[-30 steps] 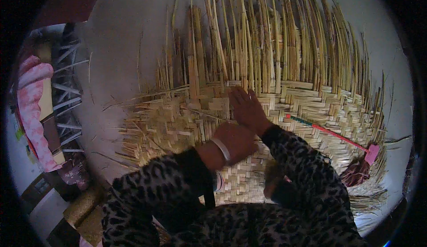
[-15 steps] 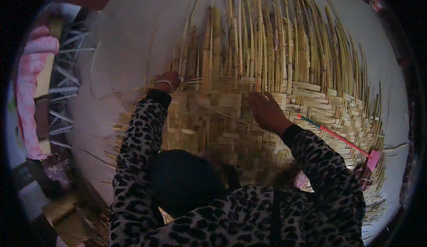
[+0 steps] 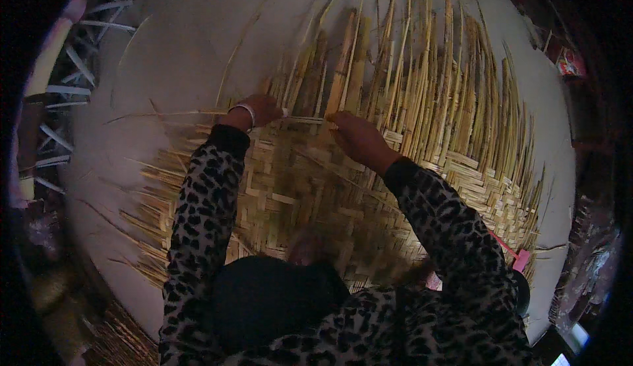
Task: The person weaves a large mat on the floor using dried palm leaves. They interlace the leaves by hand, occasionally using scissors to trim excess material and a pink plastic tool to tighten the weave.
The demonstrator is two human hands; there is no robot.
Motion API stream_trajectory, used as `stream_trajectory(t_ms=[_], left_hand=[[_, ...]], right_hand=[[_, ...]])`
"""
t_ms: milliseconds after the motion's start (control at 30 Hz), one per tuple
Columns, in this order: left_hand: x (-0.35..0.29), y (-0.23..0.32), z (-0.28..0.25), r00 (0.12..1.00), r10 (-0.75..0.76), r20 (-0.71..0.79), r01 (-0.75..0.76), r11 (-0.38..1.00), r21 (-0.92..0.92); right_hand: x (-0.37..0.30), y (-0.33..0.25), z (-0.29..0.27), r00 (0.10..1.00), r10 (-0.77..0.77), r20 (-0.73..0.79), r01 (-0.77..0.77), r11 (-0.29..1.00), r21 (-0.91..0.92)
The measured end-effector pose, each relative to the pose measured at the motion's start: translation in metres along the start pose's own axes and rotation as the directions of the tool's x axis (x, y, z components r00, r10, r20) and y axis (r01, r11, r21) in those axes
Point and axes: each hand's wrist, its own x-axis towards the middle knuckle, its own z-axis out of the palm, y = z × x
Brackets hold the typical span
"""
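A large woven mat [image 3: 264,198] of pale split-cane strips lies before me. Along its far edge, long upright strips [image 3: 455,82] fan out, not woven together. A thin crosswise strip [image 3: 306,121] runs along that edge between my hands. My left hand [image 3: 262,110], with a pale bracelet at the wrist, is closed near the strip's left part. My right hand [image 3: 362,142] is closed with its fingertips at the strip's right part, beside a broad brownish upright strip [image 3: 339,69]. My fingers partly hide what each hand grips.
Loose strip ends [image 3: 142,227] stick out at the mat's left side. A red-pink handled tool [image 3: 521,260] lies at the right, partly behind my sleeve. White metal bars [image 3: 79,66] stand at the far left; a pale floor [image 3: 178,56] surrounds the mat.
My right hand has moved left, closer to my left hand, and its spread fingers have closed at the crosswise strip. My left hand stays at the far edge. The view has shifted.
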Motion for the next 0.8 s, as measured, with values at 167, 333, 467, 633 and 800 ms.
stream_trajectory(t_ms=[167, 333, 467, 633, 800], left_hand=[[-0.021, 0.017, -0.017, 0.944, -0.300, -0.139, 0.225, 0.891, -0.394], [-0.036, 0.046, -0.040, 0.889, -0.412, -0.202, 0.308, 0.862, -0.403], [-0.042, 0.051, -0.048, 0.889, -0.421, -0.181, 0.325, 0.857, -0.399], [-0.048, 0.049, -0.051, 0.823, -0.449, -0.347, 0.194, 0.797, -0.572], [-0.043, 0.042, -0.048, 0.749, -0.591, -0.300, -0.114, 0.330, -0.937]], right_hand=[[0.052, 0.008, 0.029, 0.993, 0.018, 0.116, -0.014, 0.999, -0.035], [0.077, 0.014, 0.039, 0.966, 0.094, 0.242, -0.070, 0.992, -0.107], [0.081, 0.015, 0.040, 0.970, 0.056, 0.237, -0.032, 0.994, -0.102], [0.080, 0.012, 0.043, 0.976, 0.057, 0.209, -0.048, 0.998, -0.049], [0.073, 0.004, 0.049, 0.990, 0.127, 0.064, -0.122, 0.990, -0.076]])
